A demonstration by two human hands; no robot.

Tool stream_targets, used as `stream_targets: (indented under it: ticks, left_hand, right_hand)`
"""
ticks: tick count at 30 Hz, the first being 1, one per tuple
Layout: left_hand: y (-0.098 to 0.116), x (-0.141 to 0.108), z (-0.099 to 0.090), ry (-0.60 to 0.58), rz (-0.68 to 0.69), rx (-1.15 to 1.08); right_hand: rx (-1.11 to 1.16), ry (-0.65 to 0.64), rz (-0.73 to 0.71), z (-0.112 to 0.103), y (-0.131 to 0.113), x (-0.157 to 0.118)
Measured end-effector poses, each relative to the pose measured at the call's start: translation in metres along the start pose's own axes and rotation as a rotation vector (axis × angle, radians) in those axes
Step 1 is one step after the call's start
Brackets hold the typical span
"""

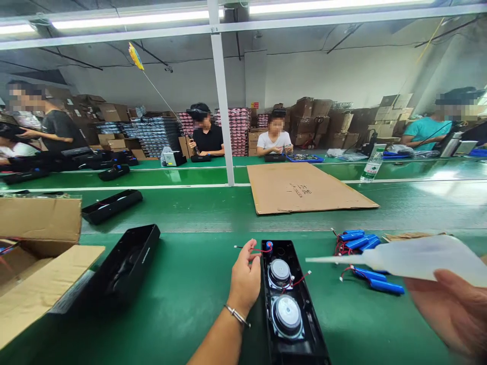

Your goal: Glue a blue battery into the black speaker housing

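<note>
A long black speaker housing (297, 317) lies open on the green bench, with two round speakers (280, 274) set in it. At its far end a blue battery (269, 246) shows, with a red wire running left past my fingers to a white plug. My left hand (245, 279) rests against the housing's left edge, fingers loosely apart and slightly curled. Another red lead crosses beside the speakers. My right hand (445, 309) is closed on a white squeeze bottle (422, 258); its long thin nozzle points left, above the bench and right of the housing.
Several blue batteries (371, 276) with red wires lie under and behind the bottle. Left are an empty black housing (125, 263), another one (112, 205) and an open carton (41, 223). A cardboard sheet (304, 187) lies ahead. Several people sit or stand beyond.
</note>
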State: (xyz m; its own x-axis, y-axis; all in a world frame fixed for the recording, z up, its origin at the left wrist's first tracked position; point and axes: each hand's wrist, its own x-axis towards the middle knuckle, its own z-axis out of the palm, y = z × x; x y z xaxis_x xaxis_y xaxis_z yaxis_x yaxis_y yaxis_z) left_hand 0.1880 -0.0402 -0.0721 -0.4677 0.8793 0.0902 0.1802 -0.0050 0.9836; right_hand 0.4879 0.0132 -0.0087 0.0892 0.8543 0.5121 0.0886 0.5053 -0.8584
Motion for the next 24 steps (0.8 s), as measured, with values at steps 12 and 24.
stream_targets:
  ticks: [12,24]
  left_hand:
    - [0.003,-0.002,-0.001,-0.002,-0.059,-0.275]
    - [0.002,-0.003,-0.001,-0.027,-0.060,-0.279]
  right_hand:
    - [0.361,-0.427,-0.135,0.111,-0.039,-0.015]
    - [0.064,-0.579,-0.336,0.150,-0.031,-0.016]
